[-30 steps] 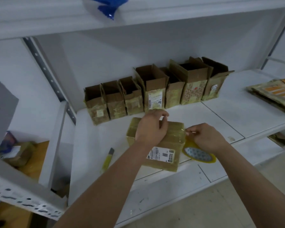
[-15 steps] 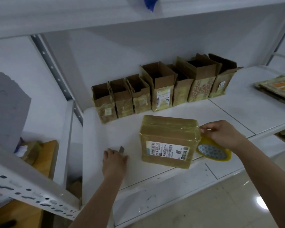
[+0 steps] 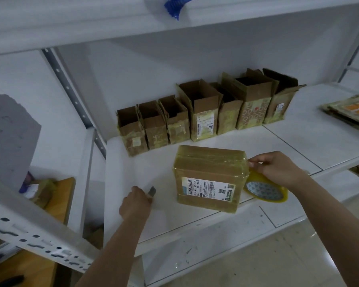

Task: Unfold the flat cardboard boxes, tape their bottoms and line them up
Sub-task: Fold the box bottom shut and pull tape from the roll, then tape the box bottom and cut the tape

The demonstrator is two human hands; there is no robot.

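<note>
Brown taped cardboard box sits mid-shelf; right hand pinches tape at its three-o'clock edge above the yellow roll, left hand grips a cutter, apparently for cutting next.

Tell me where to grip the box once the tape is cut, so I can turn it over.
Grip the box by its two short ends, coming from above. It lies flat with its taped bottom up; the right hand and tape roll crowd the right end, while the left hand holds the cutter.
</note>
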